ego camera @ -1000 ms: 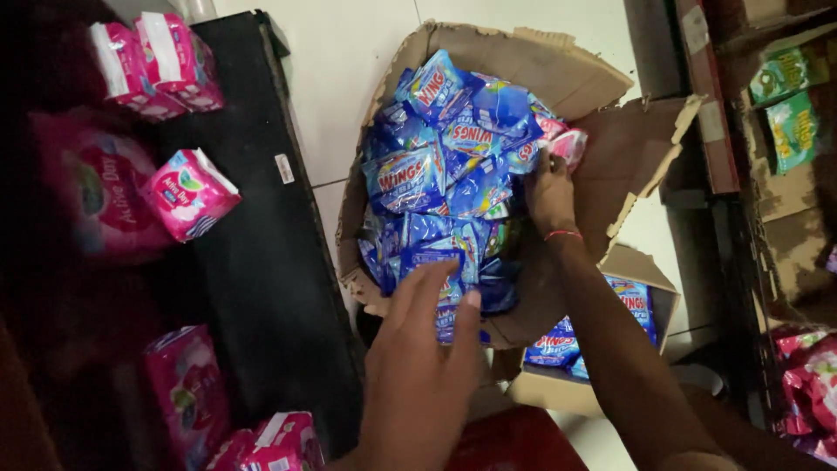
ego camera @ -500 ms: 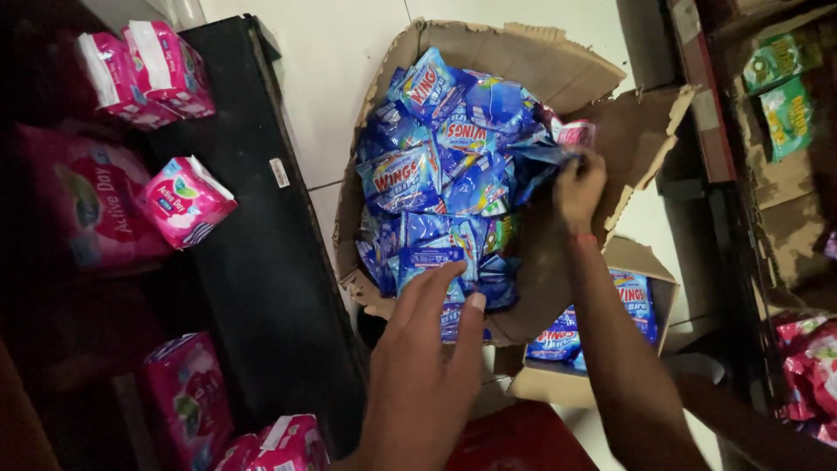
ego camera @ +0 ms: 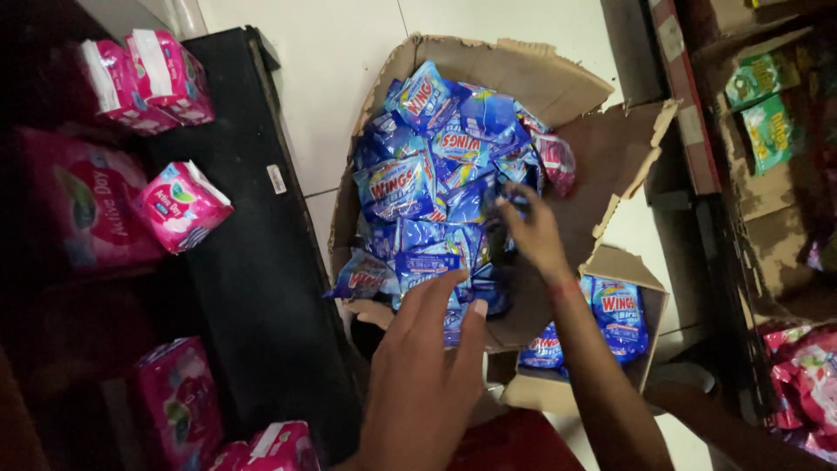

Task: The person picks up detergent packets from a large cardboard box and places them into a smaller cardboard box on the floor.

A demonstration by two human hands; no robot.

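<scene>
A torn cardboard box [ego camera: 558, 78] on the pale floor is heaped with several shiny blue sachets [ego camera: 401, 187], and one pink sachet [ego camera: 558, 161] lies at its right side. My right hand [ego camera: 532, 231] reaches into the middle of the heap with its fingertips on a blue sachet; motion blur hides whether it grips one. My left hand [ego camera: 427, 366] hovers open above the box's near edge, fingers stretched toward the sachets and holding nothing.
A smaller open box [ego camera: 649, 296] with more blue sachets sits just right of my forearm. On the left, a black shelf [ego camera: 261, 262] carries pink packs [ego camera: 179, 205]. Cartons with green packets [ego camera: 763, 105] and pink bags [ego camera: 806, 375] line the right side.
My right hand has moved from the box's upper right, by the pink sachet, down and left to the middle of the heap. My left hand has barely moved.
</scene>
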